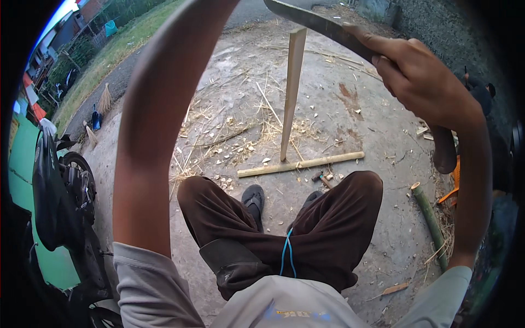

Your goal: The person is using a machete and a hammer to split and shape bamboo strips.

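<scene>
My right hand (410,76) is closed around a machete (322,27), raised at the upper right. Its blade points left, and the handle's rounded end shows below my wrist. A flat, pale bamboo strip (293,87) stands nearly upright under the blade. The strip's lower end is by a split bamboo length (306,164) lying across the ground before my feet; whether they touch, I cannot tell. My left forearm (153,115) reaches up past the top edge, so my left hand is out of view.
Bamboo shavings and chips litter the concrete (235,147). A hammer (324,179) lies by my right foot. To the right are a green bamboo pole (429,221) and an orange object (454,180). A motorcycle (65,186), broom (105,101) and blue dustpan (97,118) stand at left.
</scene>
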{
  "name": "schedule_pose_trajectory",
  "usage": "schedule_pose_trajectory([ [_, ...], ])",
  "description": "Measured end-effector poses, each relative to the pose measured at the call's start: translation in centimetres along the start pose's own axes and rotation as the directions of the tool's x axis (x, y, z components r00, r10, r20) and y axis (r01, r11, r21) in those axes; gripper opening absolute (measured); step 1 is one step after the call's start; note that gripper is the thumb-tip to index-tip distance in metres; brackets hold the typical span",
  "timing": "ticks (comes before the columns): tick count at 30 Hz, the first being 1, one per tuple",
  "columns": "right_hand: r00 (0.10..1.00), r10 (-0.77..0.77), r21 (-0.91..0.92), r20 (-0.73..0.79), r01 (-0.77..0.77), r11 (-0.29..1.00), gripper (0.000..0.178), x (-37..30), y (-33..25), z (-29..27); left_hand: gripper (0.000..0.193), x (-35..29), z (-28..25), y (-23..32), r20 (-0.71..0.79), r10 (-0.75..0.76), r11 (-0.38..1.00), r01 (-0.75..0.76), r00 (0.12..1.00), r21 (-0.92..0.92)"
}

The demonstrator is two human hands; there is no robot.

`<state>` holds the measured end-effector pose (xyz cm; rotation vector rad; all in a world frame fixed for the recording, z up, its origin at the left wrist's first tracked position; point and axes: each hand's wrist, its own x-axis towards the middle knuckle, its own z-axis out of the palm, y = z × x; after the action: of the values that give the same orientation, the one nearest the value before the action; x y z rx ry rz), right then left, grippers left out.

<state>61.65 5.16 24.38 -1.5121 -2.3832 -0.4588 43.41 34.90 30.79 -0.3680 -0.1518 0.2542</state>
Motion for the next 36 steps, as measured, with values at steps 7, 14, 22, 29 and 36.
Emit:
schedule_pose_trajectory([
  [7,0.998,-0.017,-0.139,0.059,0.025,0.99,0.04,0.7,2.6,0.7,0.059,1.7,-6.3,5.1,-0.13,0.253,0.966,-0.258,0.959,-0.025],
  [14,0.755,0.446,-0.079,0.481,-0.47,0.879,0.052,2.6,-4.6,-4.5,0.071,3.8,-1.6,-1.2,0.038,0.004,0.996,-0.001,0.999,-0.089],
  [22,0.994,0.08,-0.105,0.074,-0.072,0.992,0.036,-0.8,1.1,1.1,0.073,5.7,-2.2,2.3,0.004,0.189,0.971,-0.188,0.982,0.146],
  [29,0.956,-0.269,-0.268,-0.112,0.232,0.935,0.039,-0.3,4.5,4.8,0.077,5.1,-8.4,-2.6,0.324,0.423,-0.782,0.521,0.846,-0.341],
  [36,0.992,-0.107,-0.119,-0.063,0.099,0.988,0.043,0.1,2.8,2.6,0.074,5.5,-8.5,1.1,0.395,0.266,-0.803,0.429,0.879,-0.414],
])
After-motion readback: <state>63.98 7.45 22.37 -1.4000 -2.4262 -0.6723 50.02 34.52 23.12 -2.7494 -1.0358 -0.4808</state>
